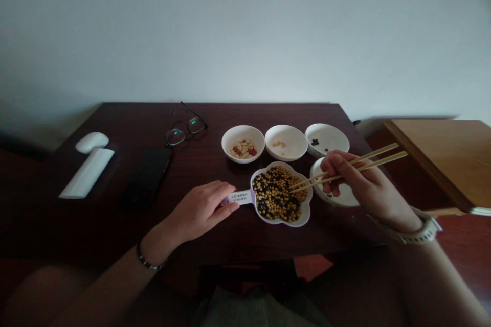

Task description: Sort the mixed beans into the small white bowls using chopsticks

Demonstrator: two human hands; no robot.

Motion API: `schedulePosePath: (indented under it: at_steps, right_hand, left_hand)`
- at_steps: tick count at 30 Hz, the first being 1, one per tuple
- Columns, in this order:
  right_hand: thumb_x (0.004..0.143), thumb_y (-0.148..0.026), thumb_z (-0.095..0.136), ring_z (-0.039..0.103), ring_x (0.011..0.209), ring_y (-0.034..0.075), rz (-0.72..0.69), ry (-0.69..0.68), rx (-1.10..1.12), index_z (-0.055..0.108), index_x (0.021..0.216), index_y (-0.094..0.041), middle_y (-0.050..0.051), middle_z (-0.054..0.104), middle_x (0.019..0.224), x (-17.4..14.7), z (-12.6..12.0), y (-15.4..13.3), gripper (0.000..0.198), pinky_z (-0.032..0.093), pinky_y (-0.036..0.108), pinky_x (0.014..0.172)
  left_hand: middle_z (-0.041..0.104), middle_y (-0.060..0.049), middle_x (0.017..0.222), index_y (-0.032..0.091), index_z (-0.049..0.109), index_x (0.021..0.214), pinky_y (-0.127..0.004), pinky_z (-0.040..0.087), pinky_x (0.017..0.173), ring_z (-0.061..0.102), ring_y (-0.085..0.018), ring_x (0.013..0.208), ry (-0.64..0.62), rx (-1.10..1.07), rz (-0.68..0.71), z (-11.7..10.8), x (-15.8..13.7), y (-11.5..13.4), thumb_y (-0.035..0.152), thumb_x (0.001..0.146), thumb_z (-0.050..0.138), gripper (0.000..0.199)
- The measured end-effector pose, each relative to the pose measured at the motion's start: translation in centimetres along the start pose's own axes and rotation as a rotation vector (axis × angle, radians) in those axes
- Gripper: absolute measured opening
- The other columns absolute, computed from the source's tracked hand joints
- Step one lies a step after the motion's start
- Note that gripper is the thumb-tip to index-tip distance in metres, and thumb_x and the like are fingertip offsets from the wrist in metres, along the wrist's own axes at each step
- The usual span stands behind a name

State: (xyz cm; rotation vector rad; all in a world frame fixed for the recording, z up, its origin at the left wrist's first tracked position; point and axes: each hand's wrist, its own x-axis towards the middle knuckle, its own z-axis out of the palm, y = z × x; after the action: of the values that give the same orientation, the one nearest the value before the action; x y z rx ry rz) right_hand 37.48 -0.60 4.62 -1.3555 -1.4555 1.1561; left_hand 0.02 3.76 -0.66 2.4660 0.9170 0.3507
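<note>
My left hand (203, 209) grips the labelled handle of a white flower-shaped dish (305, 219) with a purple edge. Mixed yellow and black beans (276, 191) fill it. In my right hand (356, 184) is a pair of wooden chopsticks (368, 160), their tips down among the beans. Behind the dish stand three white bowls: the left bowl (226, 150) has pale and red pieces in it, the middle bowl (297, 150) a few yellow beans, the right bowl (339, 138) a few black beans. Another white bowl (347, 196) is partly hidden under my right hand and holds a few dark bits.
Eyeglasses (186, 132) lie on the dark wooden table (215, 242), left of the bowls. Nearby are a black phone (148, 176) and a white object with a rounded head (87, 171). A lighter wooden table (448, 156) stands at the right, and a wall (215, 30) rises behind.
</note>
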Motion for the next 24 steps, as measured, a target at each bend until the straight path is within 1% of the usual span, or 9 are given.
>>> schedulePosePath:
  at_steps: [3,7,11,15,17,19,22,24]
  right_hand:
    - [0.113,-0.058,0.052,0.059,0.059,0.016,-0.006,-0.001,-0.015,0.060,0.085,-0.023,0.003,0.068,0.070,0.0,0.0,0.1,0.046,0.049,0.029,0.057]
    - [0.113,-0.056,0.053,0.058,0.060,0.016,-0.003,0.031,0.006,0.061,0.087,-0.023,0.002,0.066,0.071,-0.1,-0.3,0.4,0.043,0.047,0.030,0.058]
    - [0.113,-0.054,0.056,0.055,0.059,0.016,-0.013,0.103,0.064,0.060,0.087,-0.023,0.002,0.064,0.072,-0.3,-0.6,0.2,0.041,0.045,0.031,0.057]
    - [0.111,-0.050,0.060,0.055,0.061,0.015,-0.033,0.202,0.196,0.058,0.080,-0.023,0.003,0.059,0.079,-0.4,-0.7,-0.3,0.041,0.042,0.031,0.053]
    - [0.109,-0.050,0.064,0.056,0.061,0.015,-0.059,0.282,0.248,0.058,0.078,-0.023,0.003,0.058,0.081,-0.2,-0.9,-0.3,0.040,0.041,0.031,0.049]
    - [0.106,-0.048,0.068,0.057,0.060,0.015,-0.121,0.386,0.273,0.060,0.077,-0.023,0.004,0.058,0.080,0.1,-1.4,-0.1,0.039,0.040,0.030,0.046]
    - [0.103,-0.044,0.069,0.060,0.060,0.018,-0.238,0.602,0.256,0.062,0.074,-0.023,0.005,0.059,0.078,0.8,-2.7,0.8,0.037,0.041,0.031,0.044]
    - [0.105,-0.042,0.066,0.062,0.060,0.019,-0.281,0.747,0.194,0.065,0.075,-0.024,0.006,0.061,0.078,1.2,-3.6,1.5,0.035,0.042,0.033,0.045]
  left_hand:
    - [0.071,-0.006,0.102,0.020,0.066,0.116,-0.035,0.050,0.082,0.068,-0.023,0.093,-0.004,0.004,-0.002,0.1,-0.1,-0.1,0.042,0.114,0.053,0.026]
    - [0.071,-0.007,0.105,0.019,0.065,0.117,-0.036,0.050,0.083,0.068,-0.023,0.094,-0.014,0.009,-0.004,0.0,-0.1,-0.1,0.042,0.115,0.051,0.027]
    - [0.070,-0.006,0.103,0.018,0.065,0.117,-0.035,0.050,0.082,0.067,-0.023,0.093,-0.021,0.003,0.000,0.0,-0.1,-0.1,0.042,0.115,0.051,0.027]
    - [0.069,-0.005,0.102,0.018,0.065,0.117,-0.035,0.049,0.082,0.066,-0.023,0.093,-0.031,-0.006,-0.005,0.0,-0.2,-0.2,0.041,0.115,0.052,0.027]
    - [0.069,-0.005,0.102,0.018,0.065,0.118,-0.035,0.049,0.082,0.066,-0.023,0.093,-0.032,-0.006,-0.010,0.1,-0.2,-0.3,0.040,0.115,0.052,0.026]
    - [0.069,-0.005,0.102,0.018,0.065,0.118,-0.034,0.049,0.082,0.066,-0.023,0.093,-0.027,-0.005,-0.011,0.1,-0.3,-0.3,0.039,0.115,0.053,0.025]
    - [0.069,-0.005,0.102,0.018,0.065,0.118,-0.034,0.049,0.081,0.067,-0.023,0.094,-0.021,-0.001,-0.009,0.1,-0.3,-0.3,0.038,0.114,0.054,0.023]
    - [0.069,-0.005,0.101,0.019,0.065,0.116,-0.033,0.048,0.080,0.066,-0.023,0.093,-0.025,0.002,-0.010,0.0,-0.3,-0.3,0.037,0.114,0.055,0.022]
